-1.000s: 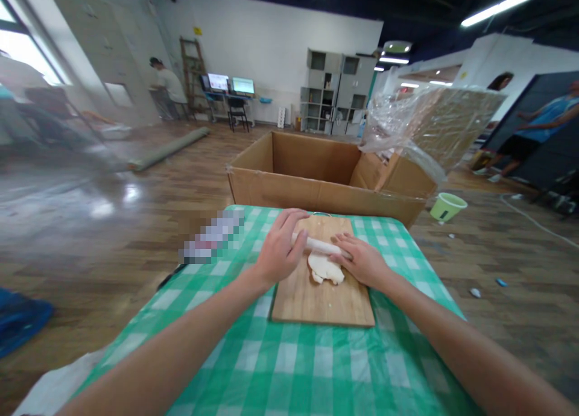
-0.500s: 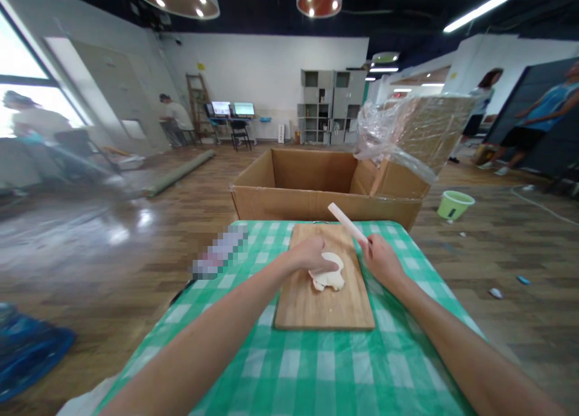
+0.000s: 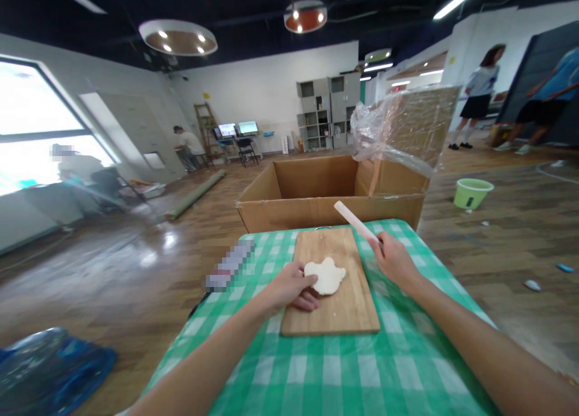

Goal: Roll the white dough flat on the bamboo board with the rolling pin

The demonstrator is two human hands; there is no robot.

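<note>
My left hand (image 3: 296,288) pinches the left edge of a flat, uneven white piece of dough (image 3: 329,277), thumb on top and fingers partly underneath. The dough is over the middle of a wooden cutting board (image 3: 330,319); I cannot tell how much of it touches the wood. To the right of the board, my right hand (image 3: 392,259) is wrapped round what looks like a knife (image 3: 354,220) with a pale, straight blade. The blade slants up and left above the board's far right corner, apart from the dough. Its handle is mostly hidden in my fist.
A green-and-white checked cloth (image 3: 294,374) covers the table. Beyond its far edge stands an open cardboard box (image 3: 325,210), with plastic-wrapped cardboard (image 3: 416,123) at its right. A green bucket (image 3: 473,194) is on the floor at right. Several people are farther off.
My left hand has shifted from over the dough to its left edge, and the dough now lies flatter and more spread. My right hand still holds the knife. The camera view has turned slightly.
</note>
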